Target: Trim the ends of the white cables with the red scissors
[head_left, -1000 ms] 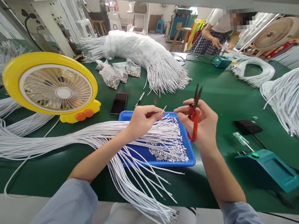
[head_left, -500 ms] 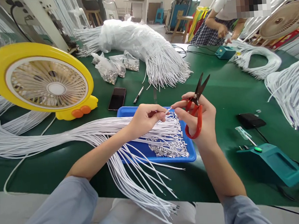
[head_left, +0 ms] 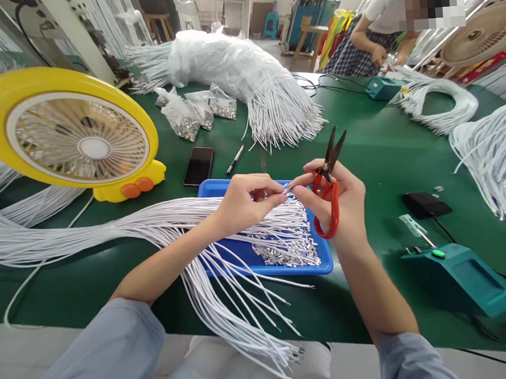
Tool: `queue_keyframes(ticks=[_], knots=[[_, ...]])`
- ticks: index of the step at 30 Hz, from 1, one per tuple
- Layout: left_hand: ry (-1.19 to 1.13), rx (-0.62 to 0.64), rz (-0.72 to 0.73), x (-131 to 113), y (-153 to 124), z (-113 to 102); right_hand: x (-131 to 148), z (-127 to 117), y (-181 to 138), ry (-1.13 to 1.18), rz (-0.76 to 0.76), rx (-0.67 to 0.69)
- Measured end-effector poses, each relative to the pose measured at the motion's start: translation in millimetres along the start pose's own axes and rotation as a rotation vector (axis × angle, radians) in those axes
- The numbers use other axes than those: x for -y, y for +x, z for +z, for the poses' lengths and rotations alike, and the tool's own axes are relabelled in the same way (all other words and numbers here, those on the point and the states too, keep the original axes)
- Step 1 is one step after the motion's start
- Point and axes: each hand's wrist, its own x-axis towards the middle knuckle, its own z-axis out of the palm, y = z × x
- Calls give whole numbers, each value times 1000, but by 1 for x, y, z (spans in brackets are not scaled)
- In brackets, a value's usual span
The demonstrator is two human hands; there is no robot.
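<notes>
My left hand (head_left: 249, 201) pinches a white cable near its end, above the blue tray (head_left: 328, 259). Close against it, the thumb and index finger of my right hand (head_left: 342, 206) meet at the tip of that cable; the tip itself is too small to make out. Red-handled scissors (head_left: 334, 206) hang in my right hand, their dark blades slightly apart and pointing up and away. Under both hands, white cables (head_left: 185, 212) lie across the tray with their ends among small silver metal parts (head_left: 284, 254). Other cable ends (head_left: 246, 324) droop over the table's front edge.
A yellow fan (head_left: 69, 134) stands at left. Beyond the tray lie a phone (head_left: 198, 166), a pen (head_left: 235, 159), bags of metal parts (head_left: 186, 122) and a wrapped cable bundle (head_left: 225, 63). At right sits a teal device (head_left: 465, 278). A co-worker (head_left: 380, 27) works across the table.
My fingertips have drawn closer together around the cable end, which shows less between them. The scissors have shifted slightly left with my right hand, and their blades stand more upright.
</notes>
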Motion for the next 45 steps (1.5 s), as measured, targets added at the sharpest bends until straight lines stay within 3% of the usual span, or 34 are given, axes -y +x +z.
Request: queue_keyframes(ticks=[10, 19, 27, 32, 38, 45], knots=[[43, -1, 33, 1, 0, 1, -5, -3, 3, -44, -12, 40], [-46, 99, -28, 3, 2, 0, -7, 1, 0, 15, 21, 13], [-3, 50, 27, 3, 1, 0, -5, -1, 2, 49, 76, 10], [-42, 31, 2, 2, 1, -4, -7, -12, 8, -170, -80, 7], [-32, -97, -20, 0, 2, -6, -12, -17, 7, -426, -222, 26], [-15, -99, 57, 2, 5, -9, -14, -17, 12, -601, -365, 163]])
